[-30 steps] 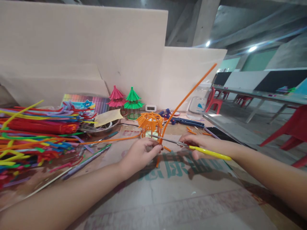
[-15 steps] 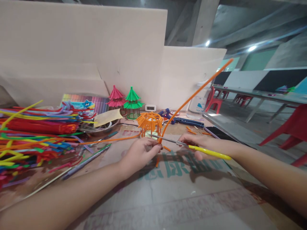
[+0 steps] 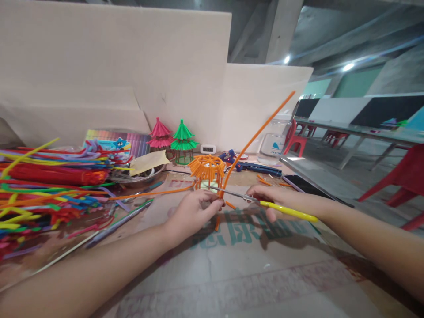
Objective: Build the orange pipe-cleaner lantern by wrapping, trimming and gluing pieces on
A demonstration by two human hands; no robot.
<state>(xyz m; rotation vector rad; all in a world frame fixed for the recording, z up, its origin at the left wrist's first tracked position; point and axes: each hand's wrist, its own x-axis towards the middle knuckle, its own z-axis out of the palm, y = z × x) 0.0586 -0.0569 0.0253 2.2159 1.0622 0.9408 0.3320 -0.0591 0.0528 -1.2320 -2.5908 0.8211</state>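
Through my head view I see the left hand (image 3: 195,213) with its fingers closed on the lower end of an orange pipe cleaner (image 3: 265,125), which slants up to the right. The right hand (image 3: 281,198) grips yellow-handled scissors (image 3: 288,210), reaching across the pipe cleaner's lower part (I can't tell whether they touch it). Just beyond the left hand stands an orange model (image 3: 198,169); a green model (image 3: 182,143) is farther back.
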